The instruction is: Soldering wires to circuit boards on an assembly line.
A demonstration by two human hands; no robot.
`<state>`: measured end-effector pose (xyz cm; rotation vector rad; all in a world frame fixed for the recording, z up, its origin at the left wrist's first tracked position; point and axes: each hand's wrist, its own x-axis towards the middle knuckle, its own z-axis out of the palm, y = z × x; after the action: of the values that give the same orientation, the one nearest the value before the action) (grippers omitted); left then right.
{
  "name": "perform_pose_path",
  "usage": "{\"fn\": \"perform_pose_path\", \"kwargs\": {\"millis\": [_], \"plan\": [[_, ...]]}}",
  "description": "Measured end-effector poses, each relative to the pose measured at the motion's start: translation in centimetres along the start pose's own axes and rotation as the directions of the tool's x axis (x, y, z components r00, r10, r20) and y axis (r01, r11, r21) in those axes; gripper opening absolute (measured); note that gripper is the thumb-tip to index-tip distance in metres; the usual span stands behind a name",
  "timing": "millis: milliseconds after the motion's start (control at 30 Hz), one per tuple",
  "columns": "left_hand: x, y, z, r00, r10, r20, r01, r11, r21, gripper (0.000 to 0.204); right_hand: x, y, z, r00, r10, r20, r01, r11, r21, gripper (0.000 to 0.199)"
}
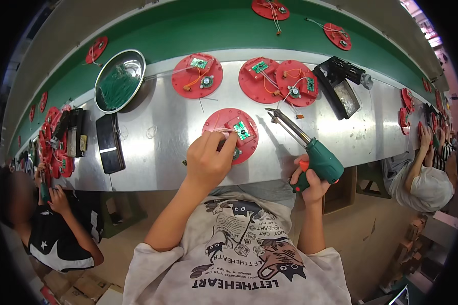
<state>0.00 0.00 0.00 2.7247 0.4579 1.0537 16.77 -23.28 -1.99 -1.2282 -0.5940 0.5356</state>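
A round red plastic disc (247, 150) lies on the metal bench in front of me, with a small green circuit board (242, 130) on it. My left hand (208, 157) is over the disc's left side, fingers closed in a pinch around thin white wires (223, 129) beside the board. The fingers partly cover the disc. To the right, my right hand (313, 187) grips a green soldering gun (324, 160) with a red trigger. Its long metal tip and feed tube point up and left, apart from the disc.
More wired red discs (197, 76) lie farther back and on the green ledge (178, 30). A metal bowl (121, 81) holds green pieces. Left lies a black phone (110, 143); right is a black open box (341, 96). Co-workers sit on both sides.
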Motion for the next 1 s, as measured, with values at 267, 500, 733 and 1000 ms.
{"fn": "perform_pose_path", "kwargs": {"millis": [267, 500, 733, 1000], "plan": [[0.7, 0.9, -1.0, 0.983, -0.175, -0.057, 0.171, 0.983, -0.065, 0.012, 0.3, -0.6, 0.5, 1.000, 0.000, -0.019, 0.000, 1.000, 0.018, 0.054], [6.1, 0.2, -3.7, 0.987, -0.143, 0.067, 0.148, 0.985, -0.085, 0.038, 0.7, -1.3, 0.3, 0.985, -0.086, -0.148, 0.107, 0.984, 0.139, 0.051], [19.5, -7.6, 2.5, 0.900, -0.278, 0.335, 0.292, 0.956, 0.009, 0.055, 1.9, 0.1, -3.4, 0.886, -0.236, -0.398, 0.301, 0.947, 0.109, 0.050], [40.7, -11.8, 18.1, 0.881, -0.363, 0.304, 0.296, 0.923, 0.246, 0.070, 2.8, -1.1, -1.1, 0.746, -0.189, -0.638, 0.282, 0.958, 0.046, 0.045]]}}
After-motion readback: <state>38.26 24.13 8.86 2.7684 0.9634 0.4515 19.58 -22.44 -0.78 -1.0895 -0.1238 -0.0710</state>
